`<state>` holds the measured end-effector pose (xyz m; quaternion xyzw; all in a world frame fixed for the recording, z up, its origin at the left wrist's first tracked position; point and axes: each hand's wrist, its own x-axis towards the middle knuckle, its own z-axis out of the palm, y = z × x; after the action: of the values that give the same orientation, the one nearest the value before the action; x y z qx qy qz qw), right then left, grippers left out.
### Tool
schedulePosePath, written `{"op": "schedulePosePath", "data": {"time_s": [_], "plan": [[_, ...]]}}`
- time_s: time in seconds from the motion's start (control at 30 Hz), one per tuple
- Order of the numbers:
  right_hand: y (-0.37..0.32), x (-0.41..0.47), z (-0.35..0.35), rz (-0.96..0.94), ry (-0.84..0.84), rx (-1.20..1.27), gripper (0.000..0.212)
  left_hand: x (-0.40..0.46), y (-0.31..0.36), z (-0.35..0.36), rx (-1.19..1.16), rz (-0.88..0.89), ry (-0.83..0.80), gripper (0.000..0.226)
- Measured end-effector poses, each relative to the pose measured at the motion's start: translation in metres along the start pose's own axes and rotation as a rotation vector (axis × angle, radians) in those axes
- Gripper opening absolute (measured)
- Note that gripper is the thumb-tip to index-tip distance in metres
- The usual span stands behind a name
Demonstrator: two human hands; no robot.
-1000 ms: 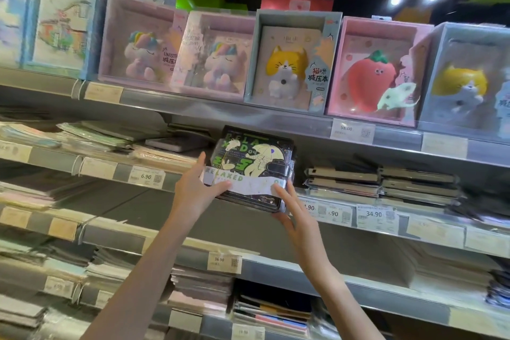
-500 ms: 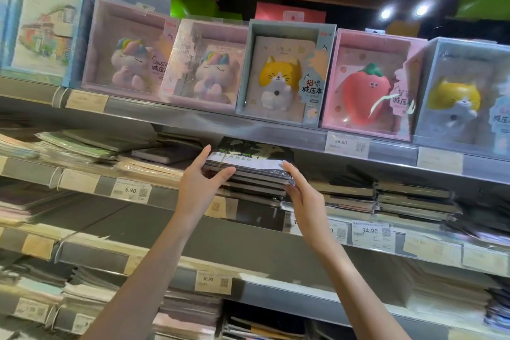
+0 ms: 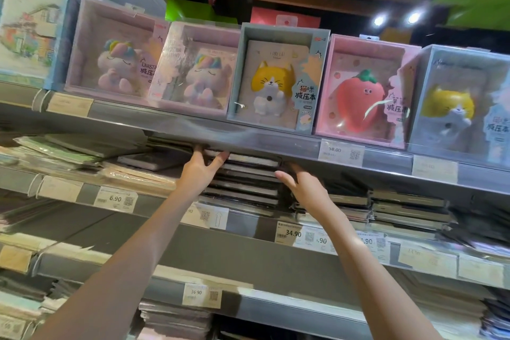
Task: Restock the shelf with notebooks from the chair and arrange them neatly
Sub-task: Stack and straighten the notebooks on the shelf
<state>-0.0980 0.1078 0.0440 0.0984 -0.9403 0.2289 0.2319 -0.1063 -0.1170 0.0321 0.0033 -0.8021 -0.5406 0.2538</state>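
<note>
Both hands reach up to a stack of dark notebooks (image 3: 245,182) lying flat on the second shelf (image 3: 248,225), just under the boxed squishy-toy notebooks (image 3: 276,77) on the shelf above; the left hand (image 3: 200,171) has its fingers spread against the stack's left end, thumb on the top book's edge. The right hand (image 3: 303,188) lies loosely open against the stack's right end, clasping nothing; a price tag (image 3: 289,233) reading 34.90 sits below on the shelf lip.
</note>
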Motion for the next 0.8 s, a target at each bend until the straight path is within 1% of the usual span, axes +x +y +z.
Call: {"op": "schedulePosePath", "data": {"time_s": [0.13,0.2,0.27,0.33,0.43,0.5,0.57,0.67,0.7,0.73,0.8], "plan": [[0.004,0.008,0.005,-0.017,-0.031,0.031,0.055,0.008,0.000,0.004,-0.065,-0.090,-0.044,0.083],[0.003,0.010,0.007,-0.007,-0.021,0.040,0.049,0.009,0.001,0.006,-0.054,-0.115,-0.035,0.084],[0.002,0.011,0.008,-0.002,0.012,0.099,0.042,0.008,0.003,0.007,-0.033,-0.127,-0.017,0.084],[-0.001,0.008,0.010,-0.002,0.044,0.150,0.041,0.002,0.004,0.006,-0.025,-0.094,0.007,0.081],[-0.003,-0.004,0.013,-0.014,0.106,0.174,0.046,-0.011,0.003,0.004,-0.047,-0.004,0.067,0.074],[-0.004,-0.015,0.015,-0.033,0.160,0.237,0.049,-0.018,0.001,-0.001,-0.071,0.026,0.106,0.079],[-0.003,-0.026,0.018,-0.082,0.209,0.331,0.048,-0.022,-0.002,-0.007,-0.081,0.038,0.131,0.083],[-0.003,-0.037,0.020,-0.098,0.248,0.426,0.048,-0.025,-0.006,-0.011,-0.081,0.068,0.163,0.081],[-0.004,-0.038,0.020,-0.091,0.263,0.398,0.050,-0.026,-0.006,-0.011,-0.080,0.070,0.171,0.081],[-0.006,-0.038,0.018,-0.089,0.284,0.321,0.052,-0.027,-0.006,-0.010,-0.072,0.069,0.180,0.082],[-0.008,-0.033,0.016,-0.089,0.310,0.075,0.055,-0.025,-0.004,-0.007,-0.042,0.055,0.194,0.084]]}}
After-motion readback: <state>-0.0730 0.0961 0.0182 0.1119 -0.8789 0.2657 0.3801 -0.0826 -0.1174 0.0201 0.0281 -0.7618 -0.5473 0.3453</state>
